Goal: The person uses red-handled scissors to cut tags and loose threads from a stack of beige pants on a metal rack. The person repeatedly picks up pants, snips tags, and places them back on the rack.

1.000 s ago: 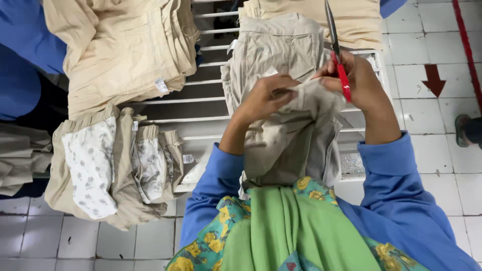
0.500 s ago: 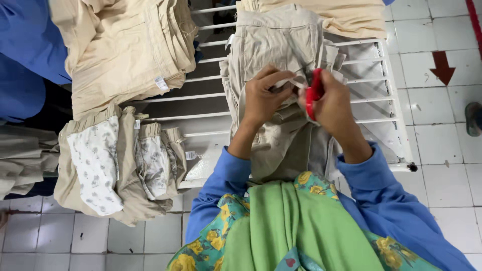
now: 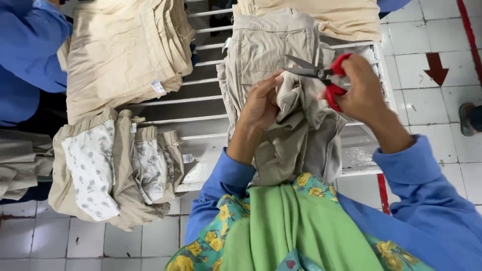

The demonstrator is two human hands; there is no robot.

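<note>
A white slatted metal table (image 3: 201, 103) stands on a white tiled floor (image 3: 437, 30) marked with a dark red arrow (image 3: 436, 69) at the far right. At the table's middle lies a khaki garment (image 3: 281, 60), crumpled toward the near edge. The left hand (image 3: 261, 103) pinches a fold of it between fingertips. The right hand (image 3: 362, 90) grips red-handled scissors (image 3: 321, 75), blades parted, just above that fold. A folded beige stack (image 3: 125, 50) at far left bears a small white label (image 3: 158, 86).
</note>
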